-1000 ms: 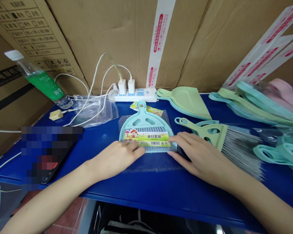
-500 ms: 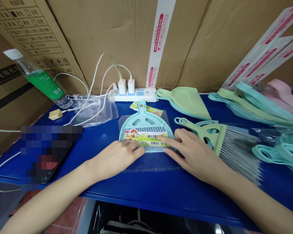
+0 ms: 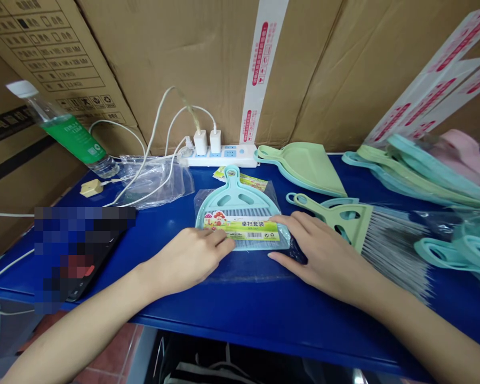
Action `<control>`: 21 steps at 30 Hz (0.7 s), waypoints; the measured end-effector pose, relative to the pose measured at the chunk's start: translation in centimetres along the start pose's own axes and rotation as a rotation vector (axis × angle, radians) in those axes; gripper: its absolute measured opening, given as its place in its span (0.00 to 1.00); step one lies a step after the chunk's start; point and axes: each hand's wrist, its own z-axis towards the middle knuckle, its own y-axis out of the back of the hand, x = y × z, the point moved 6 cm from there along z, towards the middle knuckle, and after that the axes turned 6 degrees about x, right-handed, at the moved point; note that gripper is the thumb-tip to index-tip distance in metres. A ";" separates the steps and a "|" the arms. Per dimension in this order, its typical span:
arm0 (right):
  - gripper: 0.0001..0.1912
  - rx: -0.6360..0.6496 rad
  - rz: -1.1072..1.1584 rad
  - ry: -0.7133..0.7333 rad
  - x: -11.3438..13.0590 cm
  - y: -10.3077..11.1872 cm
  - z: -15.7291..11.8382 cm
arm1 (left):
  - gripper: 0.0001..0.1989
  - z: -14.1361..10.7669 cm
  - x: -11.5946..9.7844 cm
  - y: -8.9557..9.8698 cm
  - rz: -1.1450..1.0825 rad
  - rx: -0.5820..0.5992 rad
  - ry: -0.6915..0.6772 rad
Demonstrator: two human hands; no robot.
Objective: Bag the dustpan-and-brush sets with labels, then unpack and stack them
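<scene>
A light blue dustpan and brush set (image 3: 234,200) lies in a clear plastic bag on the blue table, its handle towards the back. A printed card (image 3: 250,229) crosses its bristles. My left hand (image 3: 192,256) rests at the lower left edge of the set, fingers curled over the card's left end; whether they grip anything is hidden. On the right side, my right hand (image 3: 312,248) lies with thumb and fingers apart, fingertips at the card's right end and the bag. Right of this hand are a green brush (image 3: 354,224) and its grey bristles.
Behind stand a power strip (image 3: 224,156) with chargers and a green dustpan (image 3: 308,165). More bagged dustpans (image 3: 408,170) lie at the right. A water bottle (image 3: 72,136), crumpled plastic (image 3: 156,181) and a partly blurred dark object (image 3: 92,256) are on the left.
My right hand's fingers have drawn back to the right from the card's middle, uncovering more of its print. My left hand has barely shifted.
</scene>
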 end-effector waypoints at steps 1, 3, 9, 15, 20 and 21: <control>0.25 0.008 0.003 -0.013 -0.3 0.0 -0.1 | 0.04 -0.1 0.1 0.2 -0.007 -0.022 -0.002; 0.26 0.037 0.016 -0.025 -0.6 -0.1 -0.2 | 0.04 -0.4 0.3 0.5 -0.017 -0.066 0.001; 0.24 0.101 0.126 -0.031 -0.9 -0.3 -0.3 | 0.04 -0.5 0.3 0.3 0.006 -0.094 -0.018; 0.21 0.133 0.215 -0.061 -0.9 -0.5 -0.2 | 0.04 -0.3 0.1 0.2 0.063 -0.078 -0.028; 0.19 0.143 0.231 -0.080 -1.0 -0.6 -0.2 | 0.04 -0.3 0.2 0.2 0.091 -0.090 -0.022; 0.18 0.146 0.231 -0.087 -1.0 -0.7 -0.3 | 0.05 -0.3 0.2 0.2 0.096 -0.100 -0.021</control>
